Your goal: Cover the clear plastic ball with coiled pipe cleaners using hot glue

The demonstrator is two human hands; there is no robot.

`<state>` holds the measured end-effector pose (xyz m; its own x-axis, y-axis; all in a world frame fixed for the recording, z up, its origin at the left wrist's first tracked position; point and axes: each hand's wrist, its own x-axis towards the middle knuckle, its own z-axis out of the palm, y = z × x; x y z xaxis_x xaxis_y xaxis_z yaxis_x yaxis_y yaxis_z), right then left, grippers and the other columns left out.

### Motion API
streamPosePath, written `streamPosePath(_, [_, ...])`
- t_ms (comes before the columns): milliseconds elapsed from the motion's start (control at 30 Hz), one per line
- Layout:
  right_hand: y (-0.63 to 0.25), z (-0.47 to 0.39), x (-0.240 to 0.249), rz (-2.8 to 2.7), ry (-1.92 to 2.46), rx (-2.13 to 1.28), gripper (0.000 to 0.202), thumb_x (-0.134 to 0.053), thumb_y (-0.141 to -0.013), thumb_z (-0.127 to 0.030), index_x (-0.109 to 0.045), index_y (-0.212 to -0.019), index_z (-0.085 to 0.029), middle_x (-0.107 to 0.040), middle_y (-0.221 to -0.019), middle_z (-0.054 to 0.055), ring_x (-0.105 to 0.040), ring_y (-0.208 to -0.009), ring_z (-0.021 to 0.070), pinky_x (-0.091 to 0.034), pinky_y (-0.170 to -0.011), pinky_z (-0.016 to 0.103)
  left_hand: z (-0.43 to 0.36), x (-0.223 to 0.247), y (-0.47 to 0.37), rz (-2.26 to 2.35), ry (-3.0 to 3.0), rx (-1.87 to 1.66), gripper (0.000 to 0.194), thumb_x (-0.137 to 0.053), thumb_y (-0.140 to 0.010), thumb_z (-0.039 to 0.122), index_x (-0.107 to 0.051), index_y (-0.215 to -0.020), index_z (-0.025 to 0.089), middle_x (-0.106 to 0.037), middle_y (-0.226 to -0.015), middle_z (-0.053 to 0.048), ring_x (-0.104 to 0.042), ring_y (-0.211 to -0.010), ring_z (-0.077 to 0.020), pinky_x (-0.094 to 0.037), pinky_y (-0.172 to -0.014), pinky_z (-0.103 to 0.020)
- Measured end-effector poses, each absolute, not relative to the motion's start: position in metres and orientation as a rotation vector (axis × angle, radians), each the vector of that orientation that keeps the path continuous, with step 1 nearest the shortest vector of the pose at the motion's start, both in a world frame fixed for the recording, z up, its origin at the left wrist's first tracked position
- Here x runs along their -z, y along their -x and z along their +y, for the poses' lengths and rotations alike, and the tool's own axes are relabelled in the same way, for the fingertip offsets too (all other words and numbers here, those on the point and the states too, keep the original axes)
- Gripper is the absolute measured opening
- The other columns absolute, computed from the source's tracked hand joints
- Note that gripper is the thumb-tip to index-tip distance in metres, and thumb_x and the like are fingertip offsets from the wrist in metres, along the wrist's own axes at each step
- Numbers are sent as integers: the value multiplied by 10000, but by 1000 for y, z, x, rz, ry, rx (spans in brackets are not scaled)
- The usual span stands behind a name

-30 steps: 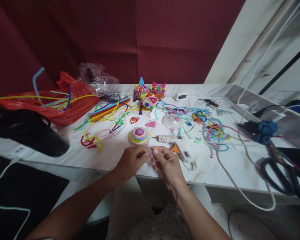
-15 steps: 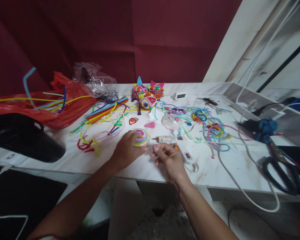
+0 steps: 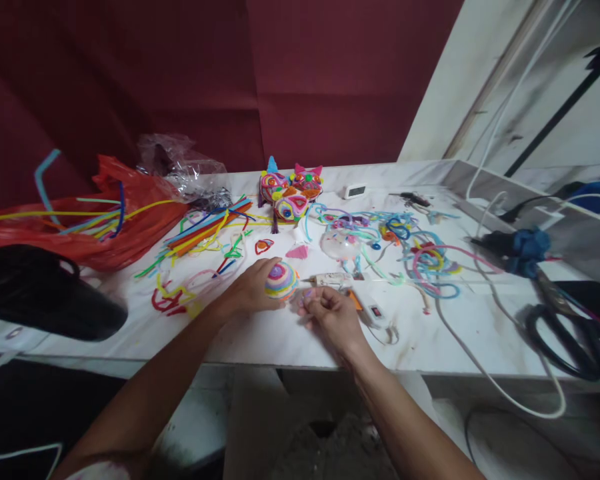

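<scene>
My left hand (image 3: 253,288) curves round the left side of a striped ball (image 3: 281,280) wound in rainbow-coloured pipe cleaner, its thumb in front and fingers behind. A little to the right, my right hand (image 3: 329,313) is closed in a pinch on a small purplish piece (image 3: 307,294), too small to make out fully. A hot glue gun (image 3: 333,280) lies just beyond the right hand, its nozzle pointing left toward the ball. Past the ball are a pink triangular piece (image 3: 297,251) and a red and orange eye-shaped piece (image 3: 264,247).
Finished colourful figures (image 3: 291,203) stand at the back. Bundled pipe cleaners (image 3: 210,230) and a red plastic bag (image 3: 145,230) are at left, with a black container (image 3: 55,290). Tangled pipe cleaners (image 3: 433,260), a white cable (image 3: 473,360) and black-handled scissors (image 3: 563,340) occupy the right.
My left hand has moved from over the ball to its left side, so more of the ball shows. My right hand stays pinched near the ball. The view has shifted slightly.
</scene>
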<state>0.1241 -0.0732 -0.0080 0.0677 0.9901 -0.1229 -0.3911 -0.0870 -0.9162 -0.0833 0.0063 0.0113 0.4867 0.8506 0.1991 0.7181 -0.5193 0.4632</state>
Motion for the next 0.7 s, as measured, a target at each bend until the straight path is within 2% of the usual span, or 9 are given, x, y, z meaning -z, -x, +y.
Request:
streamPosePath(200, [-121,-68,9,-794,1026,-1350,212,-861,-568,-317,-734,-693,-203,-697,-574,-8,-622,-497,128,-528,-425,223,8,-16,91,1256,-2359,-703,943,-999,-588,344,-630,-1452,253,-695,-1498,-177,-682,-1376,-420,-614,-1136,-534])
streamPosePath(533, [-119,-70,0,-788,1039,-1319,245,-874,-580,-333,-734,-730,-197,-694,-567,-11,-629,-489,142,-562,-423,256,-12,-30,91,1199,-2422,-690,1075,-1034,-602,362,-528,-1539,212,-606,-1571,-187,-578,-1484,-439,-515,-1253,-583])
streamPosePath(700, [-120,-73,-6,-794,1052,-1300,228,-857,-583,-331,-734,-728,-204,-689,-558,-17,-623,-471,141,-553,-413,254,-15,-31,87,1209,-2463,-675,1088,-1042,-606,355,-515,-1551,241,-600,-1562,-167,-550,-1498,-435,-487,-1275,-587])
